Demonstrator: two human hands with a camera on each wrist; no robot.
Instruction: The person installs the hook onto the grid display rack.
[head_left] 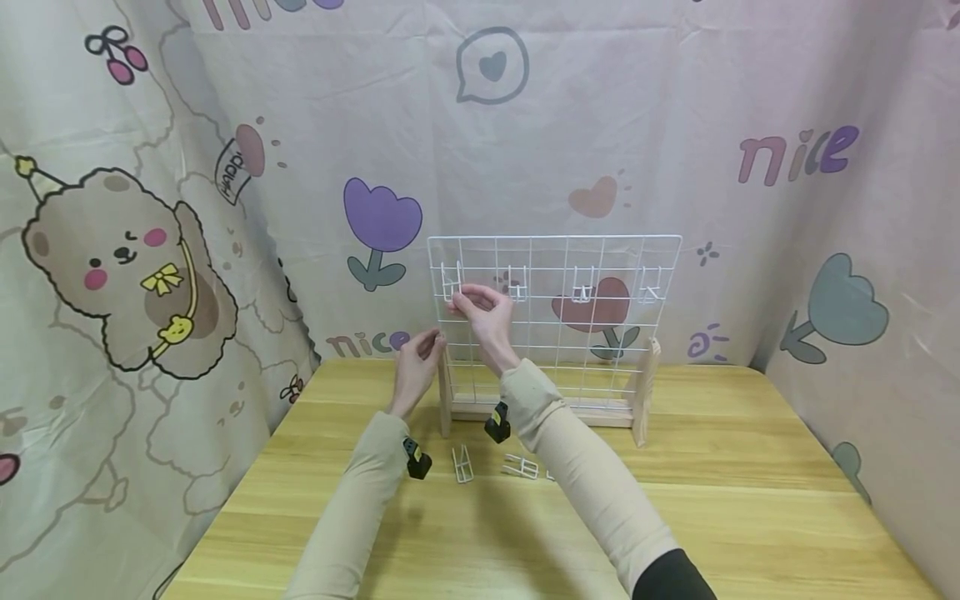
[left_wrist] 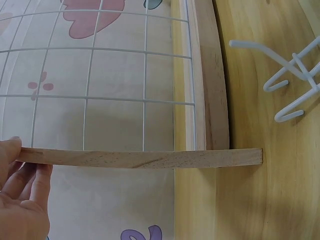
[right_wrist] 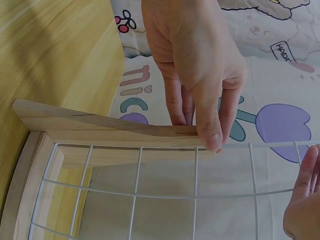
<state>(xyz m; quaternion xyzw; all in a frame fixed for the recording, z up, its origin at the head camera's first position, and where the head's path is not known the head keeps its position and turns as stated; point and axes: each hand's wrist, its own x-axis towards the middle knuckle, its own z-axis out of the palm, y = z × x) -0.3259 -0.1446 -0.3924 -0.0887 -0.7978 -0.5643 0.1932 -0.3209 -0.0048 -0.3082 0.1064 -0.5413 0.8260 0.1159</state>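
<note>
Head view: the right grip [head_left: 486, 318] pinches the lower end of the leftmost hook [head_left: 458, 275], which sits at the upper left of the wire grid [head_left: 555, 237], fingertips covering part of it. The left grip [head_left: 417, 364] has thumb and fingers closed on the left wooden post [left_wrist: 140, 159]. Three other hooks [head_left: 582, 294] line the same row. Loose hooks [head_left: 462, 465] lie on the bench [head_left: 735, 475] in front, one partly hidden by the right sleeve [head_left: 581, 471]. Patterned cloth [head_left: 600, 92] hangs behind.
</note>
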